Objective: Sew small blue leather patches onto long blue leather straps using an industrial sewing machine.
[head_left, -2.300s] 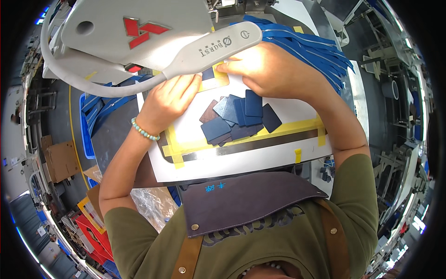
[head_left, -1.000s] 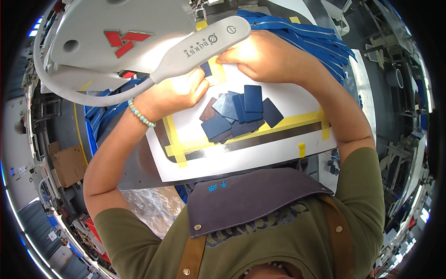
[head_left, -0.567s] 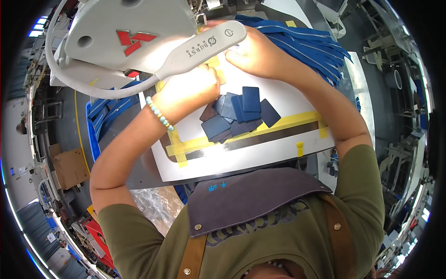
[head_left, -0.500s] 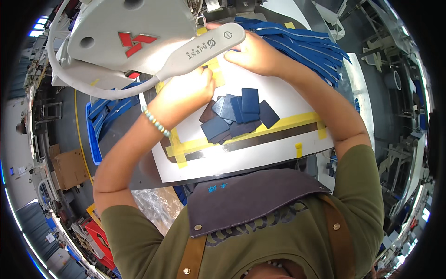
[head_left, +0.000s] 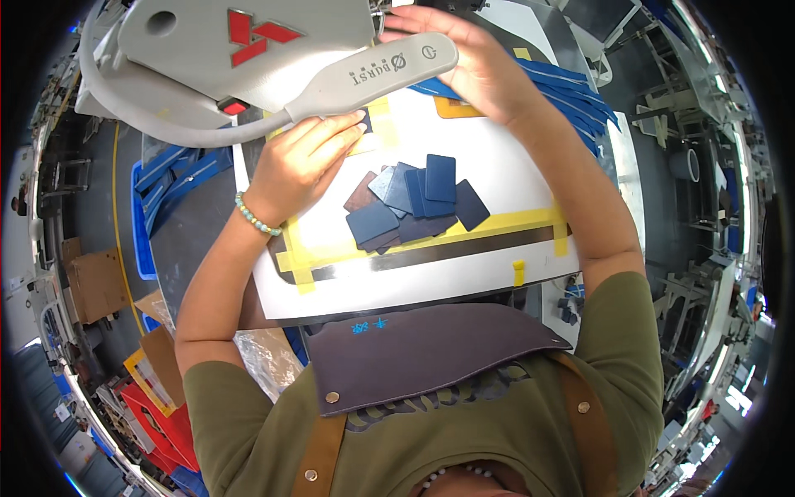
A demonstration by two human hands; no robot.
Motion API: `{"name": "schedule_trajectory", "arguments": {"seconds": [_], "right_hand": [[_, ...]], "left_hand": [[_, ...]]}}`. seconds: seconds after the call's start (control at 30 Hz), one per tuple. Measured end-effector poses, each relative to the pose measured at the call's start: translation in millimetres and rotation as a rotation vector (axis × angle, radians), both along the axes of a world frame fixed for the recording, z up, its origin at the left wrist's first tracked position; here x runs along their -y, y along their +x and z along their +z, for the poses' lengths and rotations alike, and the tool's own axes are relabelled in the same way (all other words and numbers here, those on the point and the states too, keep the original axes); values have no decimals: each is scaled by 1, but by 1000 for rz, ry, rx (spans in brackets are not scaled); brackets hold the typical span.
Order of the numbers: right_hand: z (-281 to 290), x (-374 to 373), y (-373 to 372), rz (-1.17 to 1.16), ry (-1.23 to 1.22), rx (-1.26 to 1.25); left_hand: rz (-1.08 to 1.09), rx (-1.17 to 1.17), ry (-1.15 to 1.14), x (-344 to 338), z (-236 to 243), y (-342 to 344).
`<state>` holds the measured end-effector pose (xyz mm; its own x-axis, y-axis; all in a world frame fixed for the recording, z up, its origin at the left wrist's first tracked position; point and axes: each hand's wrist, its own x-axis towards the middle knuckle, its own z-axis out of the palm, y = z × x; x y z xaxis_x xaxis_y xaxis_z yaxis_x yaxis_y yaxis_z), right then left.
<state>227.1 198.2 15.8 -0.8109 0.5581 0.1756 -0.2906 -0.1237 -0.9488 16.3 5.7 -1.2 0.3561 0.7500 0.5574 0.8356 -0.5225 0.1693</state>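
My left hand (head_left: 305, 160) reaches in beside the sewing machine (head_left: 277, 62), fingers stretched out. Its fingertips lie at a small dark blue piece (head_left: 368, 124), largely hidden by the fingers and the lamp. My right hand (head_left: 484, 70) is raised behind the oblong grey lamp (head_left: 377, 73), fingers extended toward the machine's needle end, with nothing visible in it. Below that hand lies an orange flat piece (head_left: 457, 108). Closer to me, a loose pile of small rounded-corner blue and brown pieces (head_left: 440, 178), leather-like, rests on the white board (head_left: 331, 291).
Yellow tape (head_left: 497, 224) borders a dark slot in the board. Blue zipper strips (head_left: 571, 99) lie at the far right; more zipper strips (head_left: 186, 170) are in a blue bin (head_left: 142, 236) at the left. The lamp's cable (head_left: 195, 141) curves around the machine.
My right hand has lifted and opened toward the machine, uncovering the orange piece. My left hand's fingers have straightened from a curl. The whole view has shifted slightly.
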Motion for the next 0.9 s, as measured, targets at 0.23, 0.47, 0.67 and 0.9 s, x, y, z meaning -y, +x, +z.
{"name": "schedule_trajectory", "arguments": {"seconds": [0.23,0.47,0.67,0.9], "right_hand": [[75,1,44,-160,1372,731],[37,3,39,-80,1468,717],[56,-15,43,172,713,637],[70,-49,69,179,121,241]], "left_hand": [[6,-3,-28,1,-4,-5],[2,-15,-27,2,-3,-4],[0,-22,-1,3,-2,-4],[-38,5,13,2,-3,-5]]}}
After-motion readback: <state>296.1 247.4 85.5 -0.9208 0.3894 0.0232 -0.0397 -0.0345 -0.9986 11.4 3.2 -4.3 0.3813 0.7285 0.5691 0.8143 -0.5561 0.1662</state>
